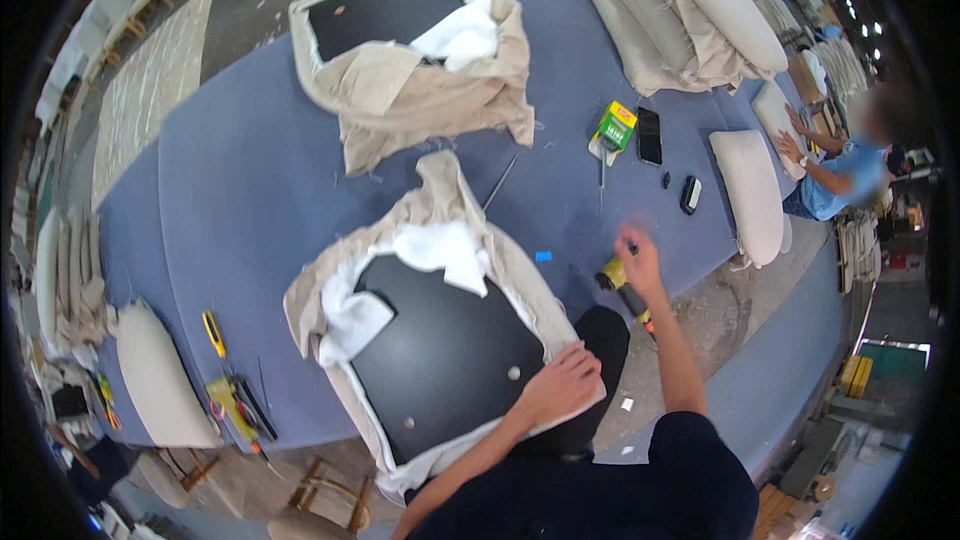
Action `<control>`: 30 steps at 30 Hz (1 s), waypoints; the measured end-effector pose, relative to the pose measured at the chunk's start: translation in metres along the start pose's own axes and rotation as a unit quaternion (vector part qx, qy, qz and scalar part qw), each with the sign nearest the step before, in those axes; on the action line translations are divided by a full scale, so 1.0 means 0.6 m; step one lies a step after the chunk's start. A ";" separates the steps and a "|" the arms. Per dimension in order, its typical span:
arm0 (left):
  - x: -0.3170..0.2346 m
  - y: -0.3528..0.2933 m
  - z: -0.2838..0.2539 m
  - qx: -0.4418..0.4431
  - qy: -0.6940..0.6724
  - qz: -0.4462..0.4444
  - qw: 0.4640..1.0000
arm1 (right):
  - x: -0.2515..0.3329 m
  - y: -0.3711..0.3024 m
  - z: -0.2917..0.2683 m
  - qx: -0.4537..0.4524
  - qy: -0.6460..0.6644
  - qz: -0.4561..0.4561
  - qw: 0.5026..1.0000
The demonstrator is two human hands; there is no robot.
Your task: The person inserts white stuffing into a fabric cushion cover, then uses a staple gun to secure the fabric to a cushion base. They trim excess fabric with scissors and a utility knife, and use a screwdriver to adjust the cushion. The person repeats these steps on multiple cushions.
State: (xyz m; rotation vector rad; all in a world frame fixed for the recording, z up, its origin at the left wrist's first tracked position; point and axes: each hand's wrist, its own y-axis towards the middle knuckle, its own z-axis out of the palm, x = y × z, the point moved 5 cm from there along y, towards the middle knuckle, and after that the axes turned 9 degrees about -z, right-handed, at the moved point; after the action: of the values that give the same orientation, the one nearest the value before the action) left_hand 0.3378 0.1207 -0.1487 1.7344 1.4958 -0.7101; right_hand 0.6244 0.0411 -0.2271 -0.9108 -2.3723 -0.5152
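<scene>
In front of me lies an upholstered seat panel [450,355] with a black backing board, beige fabric round its rim and white padding [440,252] bunched at the far end. My left hand [563,383] presses on its near right corner, fingers closed over the fabric edge. My right hand [640,262] is further right, its fingers smeared by motion. Right beside it is a yellow and black staple gun [625,290] with an orange end fitting; whether the fingers grip it is unclear.
A second part-covered panel [385,20] lies at the far side. Beige cushions [690,15] are stacked far right. A screwdriver [603,155], green-yellow box [616,128] and phone [649,135] lie nearby. Left are a utility knife [213,333] and another yellow tool [235,407]. A co-worker [835,170] handles a cushion.
</scene>
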 end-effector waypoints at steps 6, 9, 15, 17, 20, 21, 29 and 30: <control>-0.025 -0.008 -0.030 -0.086 0.059 0.018 0.994 | 0.208 -0.285 -0.015 0.017 0.124 0.052 0.991; -0.015 -0.010 -0.011 -0.108 0.060 0.022 0.992 | 0.247 -0.345 -0.019 -0.047 0.266 0.198 0.942; -0.015 -0.016 0.003 -0.112 0.029 0.045 0.992 | 0.253 -0.391 -0.024 -0.111 0.267 0.183 0.940; -0.009 -0.012 -0.001 -0.115 0.017 0.045 0.992 | 0.255 -0.395 -0.022 -0.134 0.297 0.186 0.927; 0.002 -0.014 0.000 -0.113 -0.022 0.030 0.993 | 0.253 -0.398 -0.008 -0.149 0.293 0.151 0.932; 0.000 -0.010 -0.002 -0.116 -0.032 0.036 0.992 | 0.251 -0.401 -0.008 -0.165 0.297 0.155 0.928; 0.001 -0.021 -0.011 -0.119 -0.092 0.072 0.986 | 0.283 -0.394 -0.008 -0.164 0.258 0.153 0.940; -0.001 -0.022 -0.014 -0.118 -0.099 0.081 0.985 | 0.284 -0.396 -0.008 -0.165 0.255 0.159 0.939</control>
State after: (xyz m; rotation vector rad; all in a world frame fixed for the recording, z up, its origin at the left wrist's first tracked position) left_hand 0.3241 0.1280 -0.1453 1.5383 1.2342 -0.5771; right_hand 0.3538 -0.0437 -0.1564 -1.1202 -1.6612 -0.9074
